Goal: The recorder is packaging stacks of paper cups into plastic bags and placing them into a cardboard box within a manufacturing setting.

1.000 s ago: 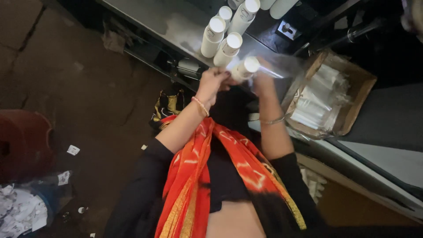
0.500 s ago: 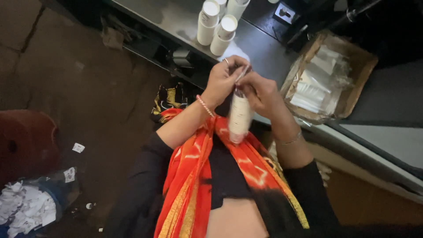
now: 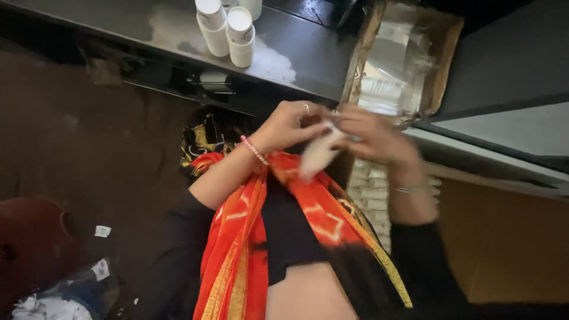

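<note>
We had both hands at chest height over the orange scarf (image 3: pixel 237 237). Left hand (image 3: pixel 290 124) and right hand (image 3: pixel 373 136) were both closed on the white tube (image 3: pixel 317 154), blurred, tilted. Farther off: white bottles (image 3: pixel 228 29) on the dark counter (image 3: pixel 118 24), cardboard box (image 3: pixel 438 65) far right.

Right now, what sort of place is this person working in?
Probably a small packing workshop: white cylindrical containers stand on a dark metal workbench, beside a cardboard box of clear plastic bags. Both hands, left hand and right hand, hold one white container.
</note>
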